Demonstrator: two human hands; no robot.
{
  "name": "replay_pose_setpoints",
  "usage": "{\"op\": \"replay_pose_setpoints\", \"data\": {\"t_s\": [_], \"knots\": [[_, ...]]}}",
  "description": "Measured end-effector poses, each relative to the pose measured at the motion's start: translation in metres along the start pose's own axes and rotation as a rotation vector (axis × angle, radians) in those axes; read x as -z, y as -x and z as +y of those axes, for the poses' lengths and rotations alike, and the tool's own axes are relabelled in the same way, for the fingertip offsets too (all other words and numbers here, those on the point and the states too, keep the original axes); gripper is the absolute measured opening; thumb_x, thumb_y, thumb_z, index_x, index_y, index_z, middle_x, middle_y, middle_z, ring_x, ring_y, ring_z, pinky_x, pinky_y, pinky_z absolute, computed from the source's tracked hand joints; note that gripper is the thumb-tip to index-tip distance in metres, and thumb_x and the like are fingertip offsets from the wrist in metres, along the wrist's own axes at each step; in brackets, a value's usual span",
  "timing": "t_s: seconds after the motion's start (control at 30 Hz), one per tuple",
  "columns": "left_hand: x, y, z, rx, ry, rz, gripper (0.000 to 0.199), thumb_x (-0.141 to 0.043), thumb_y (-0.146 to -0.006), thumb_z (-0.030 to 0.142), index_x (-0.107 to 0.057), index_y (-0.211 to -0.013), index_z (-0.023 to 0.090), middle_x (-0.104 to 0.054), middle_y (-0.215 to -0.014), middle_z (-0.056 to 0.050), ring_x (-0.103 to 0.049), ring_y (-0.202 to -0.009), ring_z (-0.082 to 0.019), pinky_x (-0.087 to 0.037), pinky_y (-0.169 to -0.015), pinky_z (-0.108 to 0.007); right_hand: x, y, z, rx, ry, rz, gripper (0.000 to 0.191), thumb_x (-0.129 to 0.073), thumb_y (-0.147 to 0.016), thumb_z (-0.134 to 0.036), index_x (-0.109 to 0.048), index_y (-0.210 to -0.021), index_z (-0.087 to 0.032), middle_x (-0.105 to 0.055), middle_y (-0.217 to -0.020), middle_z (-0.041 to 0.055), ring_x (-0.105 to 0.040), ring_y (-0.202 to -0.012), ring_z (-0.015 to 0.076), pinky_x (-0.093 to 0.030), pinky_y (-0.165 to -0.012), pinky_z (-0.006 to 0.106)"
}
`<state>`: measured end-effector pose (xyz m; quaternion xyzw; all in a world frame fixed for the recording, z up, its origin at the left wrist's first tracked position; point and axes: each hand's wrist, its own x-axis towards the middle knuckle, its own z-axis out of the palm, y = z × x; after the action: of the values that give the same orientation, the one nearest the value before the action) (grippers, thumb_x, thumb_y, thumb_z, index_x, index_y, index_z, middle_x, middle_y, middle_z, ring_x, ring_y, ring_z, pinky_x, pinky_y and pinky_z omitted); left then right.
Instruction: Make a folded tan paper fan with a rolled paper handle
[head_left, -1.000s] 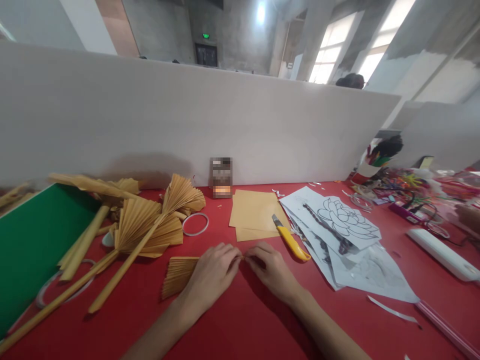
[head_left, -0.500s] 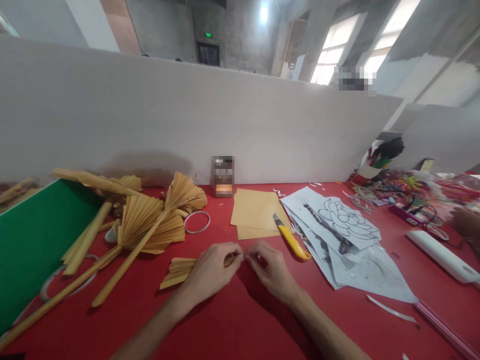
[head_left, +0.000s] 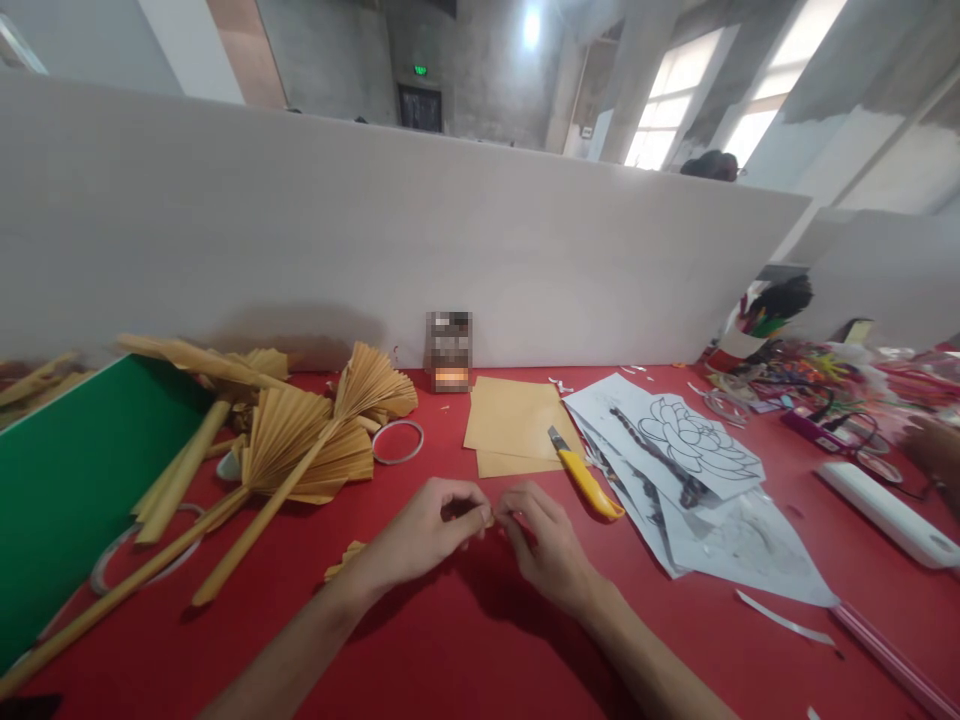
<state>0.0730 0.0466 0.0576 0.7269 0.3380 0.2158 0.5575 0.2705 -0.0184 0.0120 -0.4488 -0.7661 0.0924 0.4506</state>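
Note:
My left hand (head_left: 446,520) and my right hand (head_left: 541,540) meet fingertip to fingertip low over the red table. The fingers of both are pinched; whatever lies between them is too small to make out. A pleated piece of tan paper (head_left: 345,560) shows only in part behind my left wrist. Just beyond the hands lie flat tan paper sheets (head_left: 517,415), with a yellow utility knife (head_left: 589,483) at their right edge, close to my right hand.
Pleated paper fans (head_left: 300,440) and a green board (head_left: 90,470) fill the left. White sheets with a flower drawing (head_left: 694,440) lie right, near a white bar-shaped object (head_left: 885,512). A white ring (head_left: 397,442) lies beyond my left hand. A person's hand (head_left: 934,450) shows far right.
My left hand has shifted slightly and now hides more of the pleated piece. The fingertips remain together near the same place. The view has moved a little.

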Motion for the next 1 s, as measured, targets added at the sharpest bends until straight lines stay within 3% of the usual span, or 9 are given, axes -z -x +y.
{"op": "replay_pose_setpoints", "data": {"t_s": [0.4,0.53,0.73,0.87,1.0], "knots": [[-0.005,-0.001,0.003,0.129,0.31,-0.073,0.031,-0.07,-0.085,0.044,-0.066,-0.069,0.018,-0.062,-0.067,-0.001,-0.052,-0.061,-0.013,-0.04,-0.063,-0.026,0.002,0.003,0.001,0.237,0.136,0.097,0.026,-0.048,-0.097,-0.003,-0.058,-0.106,-0.024,-0.068,-0.089,0.006,-0.062,-0.078,0.0203,-0.051,-0.07,0.034],[0.01,-0.002,-0.003,0.212,0.349,0.061,0.031,-0.073,-0.084,0.047,-0.067,-0.074,0.018,-0.057,-0.062,0.003,-0.046,-0.054,-0.011,-0.036,-0.056,-0.024,0.006,0.008,-0.005,0.253,0.05,0.143,0.029,-0.047,-0.096,0.0,-0.058,-0.107,-0.024,-0.066,-0.088,0.0066,-0.063,-0.079,0.0207,-0.054,-0.07,0.035],[0.038,-0.003,-0.014,0.127,0.317,0.099,0.037,-0.073,-0.088,0.053,-0.071,-0.088,0.015,-0.065,-0.078,-0.002,-0.052,-0.061,-0.011,-0.039,-0.059,-0.024,0.007,0.003,-0.005,0.097,-0.002,0.169,0.02,-0.048,-0.101,-0.008,-0.058,-0.104,-0.026,-0.07,-0.093,0.0065,-0.07,-0.087,0.0199,-0.059,-0.076,0.033],[0.039,-0.003,-0.01,0.132,0.287,0.121,0.038,-0.071,-0.09,0.052,-0.071,-0.099,0.015,-0.067,-0.081,-0.003,-0.055,-0.063,-0.011,-0.04,-0.058,-0.023,0.04,0.03,-0.021,-0.114,0.05,0.156,0.016,-0.05,-0.104,-0.017,-0.062,-0.103,-0.028,-0.073,-0.086,0.0028,-0.074,-0.078,0.0174,-0.061,-0.072,0.028],[0.039,-0.002,-0.004,0.148,0.316,0.106,0.036,-0.073,-0.09,0.048,-0.07,-0.109,0.017,-0.066,-0.078,-0.001,-0.056,-0.065,-0.012,-0.041,-0.056,-0.022,0.11,0.11,-0.041,-0.42,0.392,0.256,0.012,-0.059,-0.103,-0.037,-0.071,-0.104,-0.033,-0.075,-0.089,0.0037,-0.074,-0.077,0.0205,-0.062,-0.066,0.029]]}}
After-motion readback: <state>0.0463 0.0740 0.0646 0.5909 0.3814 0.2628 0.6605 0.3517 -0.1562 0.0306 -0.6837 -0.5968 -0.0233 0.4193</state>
